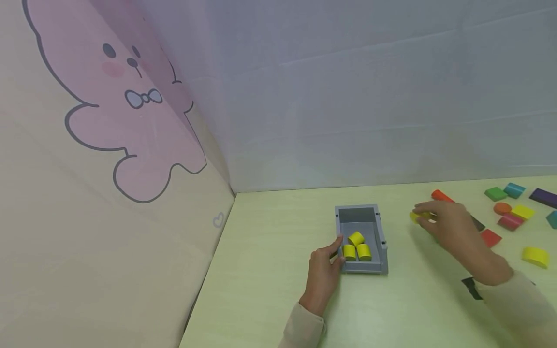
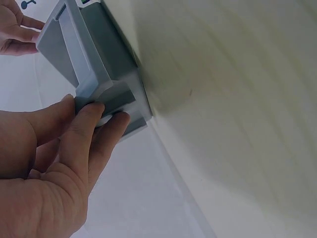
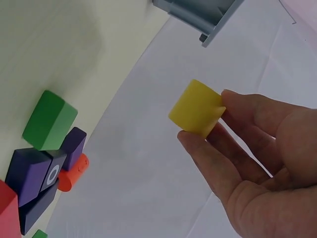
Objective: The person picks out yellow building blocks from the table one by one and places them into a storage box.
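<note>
Pale yellow-green tabletop (image 1: 252,295), gray open-topped box (image 1: 358,215), colored blocks (image 1: 511,222) scattered to the box's right

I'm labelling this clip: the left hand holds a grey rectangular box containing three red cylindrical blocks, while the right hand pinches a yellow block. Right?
Not quite: the three cylindrical blocks in the grey rectangular box are yellow, not red, as the head view shows. The rest stands.

On both arms, sleeves of a pale cream colour were worn. The left sleeve (image 1: 303,326) was ended near the wrist by a plain edge, and small folds were seen there. The right sleeve (image 1: 520,304) was seen in the same colour, with a smoother surface. The left hand (image 1: 323,271) and the right hand (image 1: 452,227) were left bare, with fine creases shown.
</note>
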Motion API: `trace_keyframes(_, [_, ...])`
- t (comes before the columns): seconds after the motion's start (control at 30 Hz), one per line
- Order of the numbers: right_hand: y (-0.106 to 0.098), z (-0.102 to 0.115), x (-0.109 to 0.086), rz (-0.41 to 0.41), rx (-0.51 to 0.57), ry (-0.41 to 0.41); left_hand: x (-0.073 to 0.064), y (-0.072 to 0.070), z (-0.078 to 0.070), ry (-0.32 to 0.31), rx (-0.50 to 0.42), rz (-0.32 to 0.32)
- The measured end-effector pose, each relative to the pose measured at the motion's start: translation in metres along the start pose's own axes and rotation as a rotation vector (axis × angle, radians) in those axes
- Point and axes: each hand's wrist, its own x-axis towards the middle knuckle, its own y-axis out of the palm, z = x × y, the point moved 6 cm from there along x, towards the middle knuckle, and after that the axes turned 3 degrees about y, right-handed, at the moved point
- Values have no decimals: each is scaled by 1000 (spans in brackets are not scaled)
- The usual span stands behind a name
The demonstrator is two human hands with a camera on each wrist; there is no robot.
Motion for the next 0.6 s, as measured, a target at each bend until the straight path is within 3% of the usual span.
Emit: trace_keyframes(0.6, [9, 20, 0, 18, 27, 16, -1, -1, -1, 16, 2, 4])
